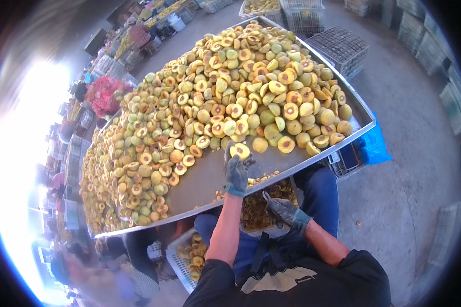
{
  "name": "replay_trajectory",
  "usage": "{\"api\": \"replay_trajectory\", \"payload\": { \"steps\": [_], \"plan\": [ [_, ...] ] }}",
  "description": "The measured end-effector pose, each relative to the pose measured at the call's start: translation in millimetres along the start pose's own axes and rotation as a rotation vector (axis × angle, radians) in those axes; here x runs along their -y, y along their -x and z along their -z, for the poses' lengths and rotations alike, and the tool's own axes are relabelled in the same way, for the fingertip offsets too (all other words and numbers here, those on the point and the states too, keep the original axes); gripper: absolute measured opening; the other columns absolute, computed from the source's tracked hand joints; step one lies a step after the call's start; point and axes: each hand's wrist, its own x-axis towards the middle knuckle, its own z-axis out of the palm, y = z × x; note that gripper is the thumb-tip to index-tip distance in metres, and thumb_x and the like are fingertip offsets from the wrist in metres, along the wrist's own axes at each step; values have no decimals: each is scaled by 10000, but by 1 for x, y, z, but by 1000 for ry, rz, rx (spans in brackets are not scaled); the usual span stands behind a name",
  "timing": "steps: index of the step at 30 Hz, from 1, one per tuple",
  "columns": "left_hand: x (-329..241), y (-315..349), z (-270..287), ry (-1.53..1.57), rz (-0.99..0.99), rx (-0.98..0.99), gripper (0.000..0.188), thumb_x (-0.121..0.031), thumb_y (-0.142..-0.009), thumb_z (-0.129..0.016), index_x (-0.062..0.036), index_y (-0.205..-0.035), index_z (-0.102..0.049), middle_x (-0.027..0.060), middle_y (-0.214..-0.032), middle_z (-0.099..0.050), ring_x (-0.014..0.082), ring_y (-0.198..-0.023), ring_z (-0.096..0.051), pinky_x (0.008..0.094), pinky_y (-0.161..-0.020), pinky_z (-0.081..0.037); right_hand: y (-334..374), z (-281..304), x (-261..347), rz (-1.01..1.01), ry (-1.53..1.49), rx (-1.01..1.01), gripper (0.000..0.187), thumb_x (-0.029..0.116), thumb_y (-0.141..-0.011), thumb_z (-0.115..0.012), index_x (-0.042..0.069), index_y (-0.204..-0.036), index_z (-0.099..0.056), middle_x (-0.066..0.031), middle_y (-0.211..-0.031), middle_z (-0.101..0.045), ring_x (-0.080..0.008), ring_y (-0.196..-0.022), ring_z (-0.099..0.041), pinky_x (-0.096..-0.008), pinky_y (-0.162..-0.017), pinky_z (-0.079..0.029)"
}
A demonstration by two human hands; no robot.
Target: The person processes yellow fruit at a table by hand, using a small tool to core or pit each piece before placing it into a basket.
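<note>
My left hand, in a dark grey-green glove, is raised over the near edge of a metal-rimmed table. Its fingers close around a halved yellow peach, cut face up. Lower and to the right, my right hand, gloved alike, grips a small metal tool whose tip points toward the table rim; most of its handle is hidden in the fist. A large heap of halved peaches covers most of the table, many showing reddish-brown centres.
Below the table edge, between my knees, a container holds brownish scraps. A white basket of peach pieces stands by my left leg. Crates stand beyond the table, and a blue plastic bag hangs at its right corner. People work along the left.
</note>
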Motion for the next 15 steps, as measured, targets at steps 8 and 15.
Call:
{"api": "replay_trajectory", "payload": {
  "steps": [8, 15],
  "plan": [
    [-55, 128, 2, 456, 15, -131, 472, -287, -1014, -460, -122, -1451, -390, 218, -1343, -516, 387, -1197, -553, 501, -935, -537, 17, -43, 31, 67, 262, 81, 296, 341, -1013, -547, 59, -945, -604, -55, -707, -581, -138, -566, -542, -291, -485, -415],
    [-55, 156, 17, 313, -80, -192, 549, -226, -996, -459, 12, -1469, -314, 236, -1364, -497, 363, -1244, -534, 481, -999, -504, 10, -68, 28, 714, 772, 80, 273, 277, -995, -550, 13, -929, -571, -240, -722, -580, -444, -671, -585, -468, -608, -452]
  ]
}}
